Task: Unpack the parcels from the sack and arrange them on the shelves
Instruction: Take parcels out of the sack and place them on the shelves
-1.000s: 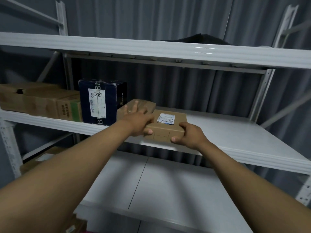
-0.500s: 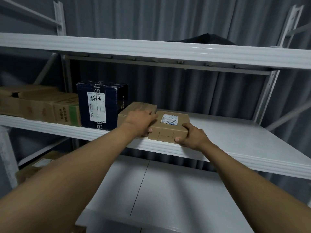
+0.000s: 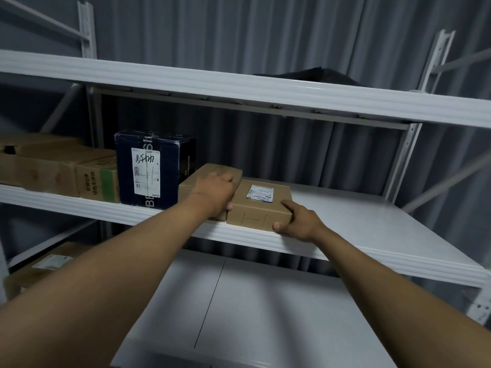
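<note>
Head | both grips clasp small parcel [image 3: 259,205] on middle shelf [image 3: 372,229] | brown box [image 3: 204,179] touching left, navy box [image 3: 151,168] beyond

A grey pleated curtain [image 3: 279,49] hangs as the backdrop behind a white metal shelving rack. The rack's perforated right upright [image 3: 414,144] and left upright [image 3: 89,57] rise in front of the curtain, with diagonal braces [image 3: 446,179] crossing behind the right upright. Three white shelf boards show: upper [image 3: 239,87], middle [image 3: 372,235], lower [image 3: 265,314]. Light is dim and cool.
</note>
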